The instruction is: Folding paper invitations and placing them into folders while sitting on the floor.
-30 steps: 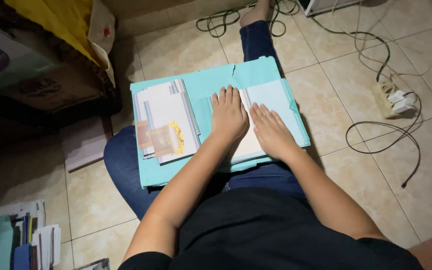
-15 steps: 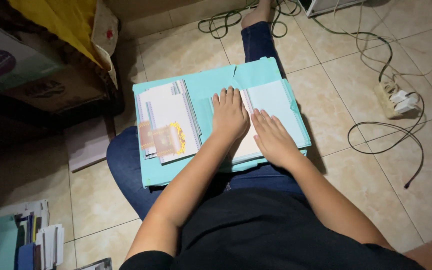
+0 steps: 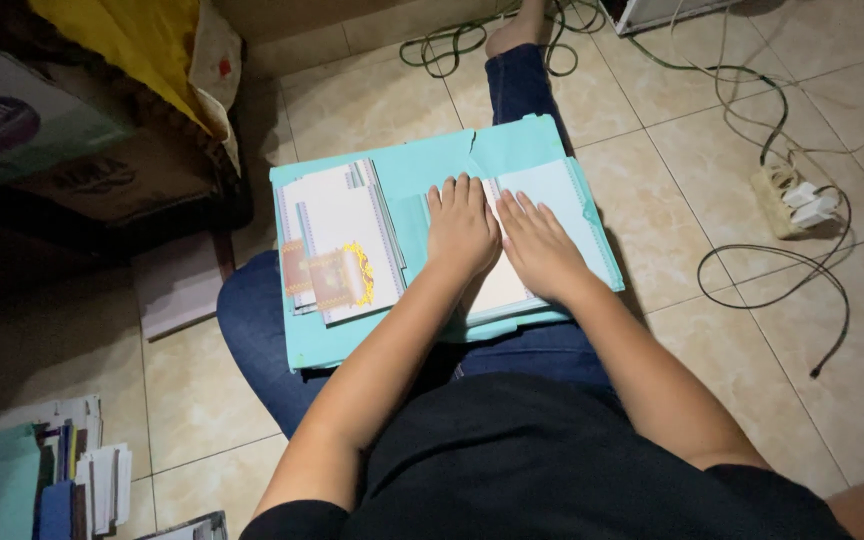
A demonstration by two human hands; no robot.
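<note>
Both palms flat, fingers spread, gripping nothing: left hand (image 3: 462, 232) & right hand (image 3: 540, 248) pressing paper stack (image 3: 512, 285) in teal folder (image 3: 432, 165) on lap. Envelope pile (image 3: 337, 245) set aside at left, untouched; folder open, not closed yet.

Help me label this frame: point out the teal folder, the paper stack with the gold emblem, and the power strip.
teal folder (image 3: 512, 150): head view, bare upper edge.
paper stack with gold emblem (image 3: 337, 225): head view, top sheet's middle.
power strip (image 3: 787, 195): head view, its body.

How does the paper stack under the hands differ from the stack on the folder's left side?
The right stack is plain, pale, and pressed flat by both hands; the left stack is untouched, fanned unevenly, with an orange-gold printed band. Both lie on the teal folder.
</note>
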